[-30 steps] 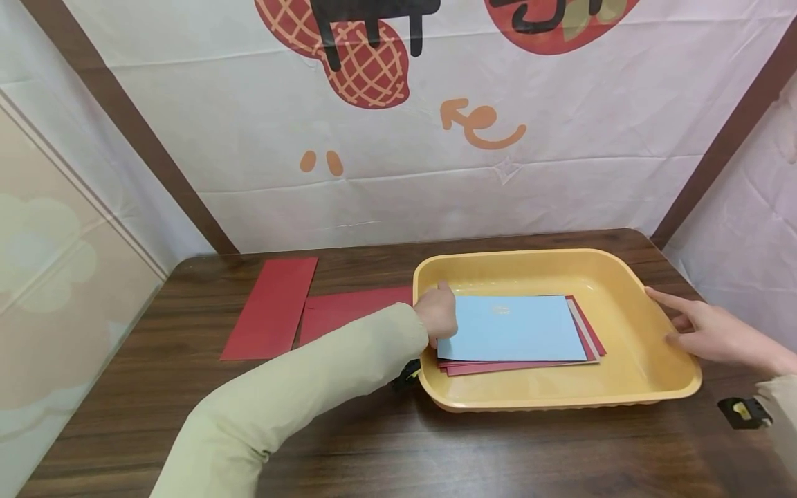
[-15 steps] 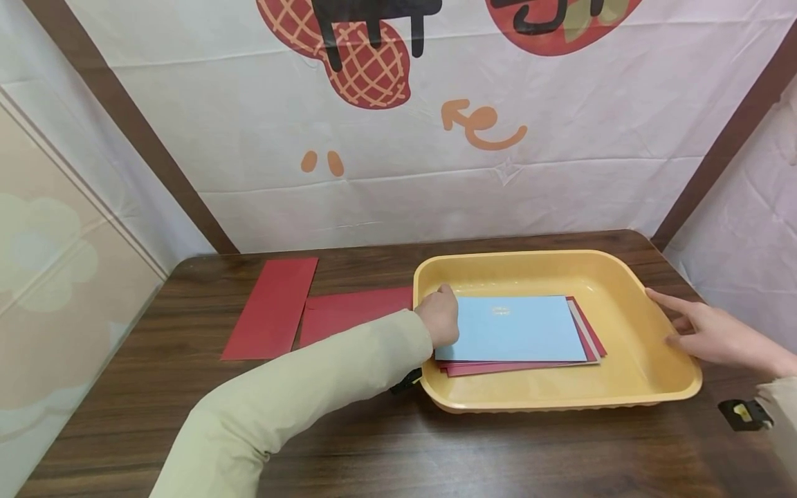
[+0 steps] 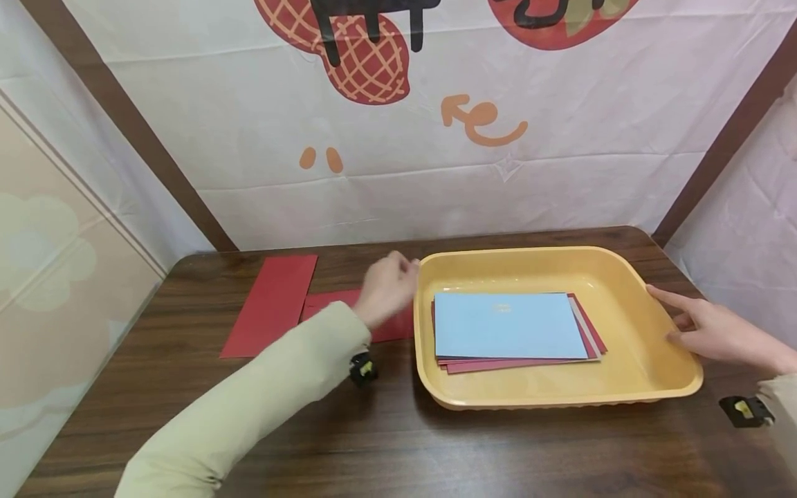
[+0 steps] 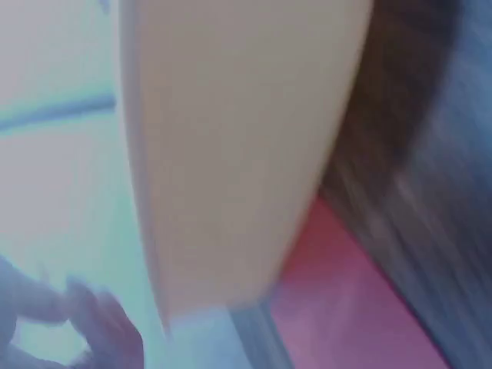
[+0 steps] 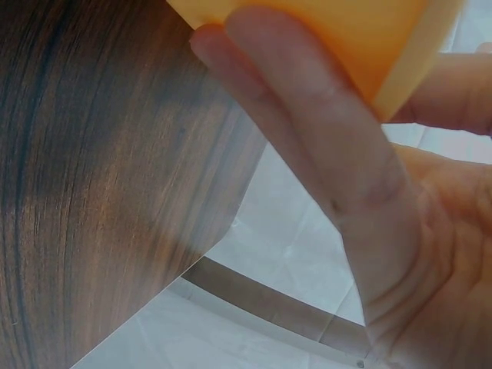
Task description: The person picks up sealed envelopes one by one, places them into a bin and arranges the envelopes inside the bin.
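A yellow tray stands on the table, with a pile of envelopes inside it. On top lies a light blue envelope with small gold print, and red and pink ones stick out below. My right hand holds the tray's right rim, its fingers against the outer wall and the thumb over the rim. My left hand, blurred and loosely curled, hovers just outside the left rim above a red envelope, partly covered by the hand. The left wrist view shows nothing between its fingers.
Another red envelope lies at an angle further left on the dark wooden table. A printed white cloth hangs behind the table's back edge. Black wrist straps show at both sleeves.
My left hand has left the pile inside the tray and moved left over its rim, uncovering the blue envelope's left end. The right hand stays at the rim.
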`<state>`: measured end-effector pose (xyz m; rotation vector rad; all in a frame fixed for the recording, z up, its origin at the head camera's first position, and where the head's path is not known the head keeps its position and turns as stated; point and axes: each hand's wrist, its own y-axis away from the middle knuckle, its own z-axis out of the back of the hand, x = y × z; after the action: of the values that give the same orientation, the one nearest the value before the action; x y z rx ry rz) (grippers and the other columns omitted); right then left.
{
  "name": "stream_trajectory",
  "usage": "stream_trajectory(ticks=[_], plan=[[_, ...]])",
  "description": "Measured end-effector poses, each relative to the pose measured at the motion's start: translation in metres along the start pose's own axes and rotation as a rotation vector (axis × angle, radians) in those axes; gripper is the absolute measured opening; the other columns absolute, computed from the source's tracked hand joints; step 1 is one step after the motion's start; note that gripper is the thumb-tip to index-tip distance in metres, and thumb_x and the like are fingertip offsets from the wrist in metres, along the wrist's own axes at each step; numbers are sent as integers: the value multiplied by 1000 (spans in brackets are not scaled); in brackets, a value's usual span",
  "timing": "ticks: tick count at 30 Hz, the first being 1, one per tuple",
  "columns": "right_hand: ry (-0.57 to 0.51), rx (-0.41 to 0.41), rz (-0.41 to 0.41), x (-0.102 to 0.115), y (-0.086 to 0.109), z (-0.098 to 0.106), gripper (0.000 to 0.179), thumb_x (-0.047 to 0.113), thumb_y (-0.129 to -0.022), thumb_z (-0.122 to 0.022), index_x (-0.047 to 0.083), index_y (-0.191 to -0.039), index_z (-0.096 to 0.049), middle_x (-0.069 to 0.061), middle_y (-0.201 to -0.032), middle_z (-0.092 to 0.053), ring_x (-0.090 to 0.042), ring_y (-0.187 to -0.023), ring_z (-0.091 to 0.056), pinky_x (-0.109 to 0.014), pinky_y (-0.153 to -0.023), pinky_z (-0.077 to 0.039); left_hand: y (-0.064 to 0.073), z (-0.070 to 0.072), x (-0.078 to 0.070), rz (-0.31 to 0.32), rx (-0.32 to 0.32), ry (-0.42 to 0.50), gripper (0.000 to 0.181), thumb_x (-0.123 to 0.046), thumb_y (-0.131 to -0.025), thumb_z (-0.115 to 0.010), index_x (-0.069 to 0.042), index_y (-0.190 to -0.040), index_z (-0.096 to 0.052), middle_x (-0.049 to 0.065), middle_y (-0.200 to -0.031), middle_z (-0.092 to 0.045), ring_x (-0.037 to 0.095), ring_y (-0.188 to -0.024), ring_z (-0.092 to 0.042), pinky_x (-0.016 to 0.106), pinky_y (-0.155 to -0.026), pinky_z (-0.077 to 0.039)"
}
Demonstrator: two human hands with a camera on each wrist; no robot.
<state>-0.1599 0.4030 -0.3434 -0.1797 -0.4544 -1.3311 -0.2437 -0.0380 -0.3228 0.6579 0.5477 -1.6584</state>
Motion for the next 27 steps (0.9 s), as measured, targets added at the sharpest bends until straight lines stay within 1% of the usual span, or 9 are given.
stream_trajectory(ticks=[2,6,9,11,14,17,20,23,27], plan=[[14,-1,2,-1,0,0,75,-1,-84,-60,-14,-144,-18,-21,-90,-70,0,-63,-59,-23,-52,-45,-3,13,15,73,-37,-81,48,-46,-100,-38,-2,-112,-54,13,-101,-61,26,-91,-59,40,-80,-49],[48,-1,-5,-3,-1,1,74,0,-84,-60,-14,-144,-18,-23,-91,-70,-1,-64,-59,-23,-52,-44,-6,34,45,204,-3,-248,72,-57,-97,-34,6,-131,-41,25,-127,-49,39,-111,-54,52,-91,-45],[57,-6,-14,-3,-2,2,74,0,-84,-60,-14,-144,-19,-22,-90,-70,-2,-61,-58,-23,-52,-42,-6,45,64,264,3,-308,84,-60,-95,-34,10,-140,-28,29,-138,-40,42,-115,-52,55,-93,-43],[54,-5,-13,-3,-2,1,74,0,-84,-60,-14,-144,-19,-23,-90,-70,-5,-61,-59,-23,-52,-42,-6,49,74,284,0,-331,86,-60,-94,-35,12,-141,-26,29,-136,-40,41,-108,-55,51,-88,-46],[55,-6,-17,-2,-1,1,74,-1,-83,-61,-15,-143,-19,-24,-91,-70,-5,-64,-61,-23,-53,-44,-4,53,84,299,-7,-379,86,-63,-91,-39,13,-131,-33,27,-117,-47,34,-84,-58,43,-70,-46],[52,3,-28,-2,-1,1,75,1,-84,-60,-14,-144,-18,-25,-92,-70,-4,-63,-60,-23,-53,-43,-1,54,91,315,21,-452,91,-69,-85,-44,13,-124,-35,24,-103,-46,28,-72,-53,36,-60,-42],[51,10,-34,-2,-1,1,74,1,-85,-59,-14,-144,-16,-26,-92,-69,-4,-62,-60,-23,-52,-43,3,54,97,344,76,-509,101,-76,-78,-47,13,-123,-31,24,-102,-43,28,-74,-52,35,-60,-43],[63,8,-26,-4,-1,0,74,1,-85,-59,-14,-144,-17,-25,-92,-70,-6,-65,-63,-23,-53,-44,7,53,103,370,132,-541,112,-81,-72,-51,14,-126,-27,28,-109,-43,32,-82,-52,39,-66,-47],[66,8,-19,-4,-2,0,74,1,-84,-59,-14,-144,-18,-24,-92,-70,-9,-70,-65,-23,-55,-46,11,52,108,386,168,-571,122,-81,-66,-59,17,-131,-25,32,-118,-42,36,-91,-53,45,-74,-51]])
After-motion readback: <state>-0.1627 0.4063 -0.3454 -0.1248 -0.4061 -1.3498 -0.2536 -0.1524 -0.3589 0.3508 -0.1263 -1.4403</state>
